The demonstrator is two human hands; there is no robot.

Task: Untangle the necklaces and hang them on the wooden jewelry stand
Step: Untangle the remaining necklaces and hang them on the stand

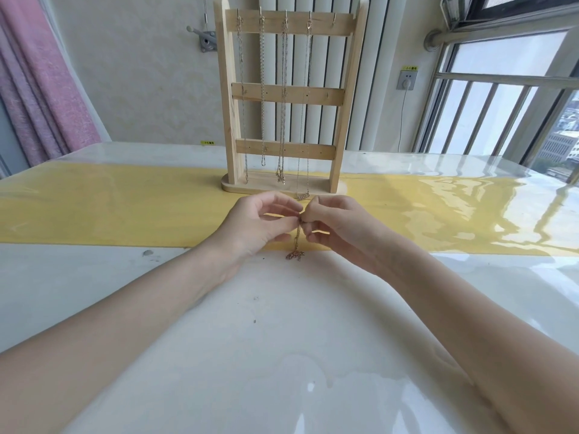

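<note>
— Trouble is expected where, exactly?
— If the chain (296, 238) is tugged apart, the knot could be tightened, or the chain dropped onto the worktop (282, 324).
— And the hands?
— Both are raised before the stand (286, 98); the chain's top is pinched by left hand (261, 222) and right hand (333, 225), its end bunched on the worktop.

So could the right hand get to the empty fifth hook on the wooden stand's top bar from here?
Probably yes. The rightmost metal hook on the pale wooden jewelry stand is bare, with nothing before it. The right hand must first free the tangled gold chain necklace it pinches.
</note>
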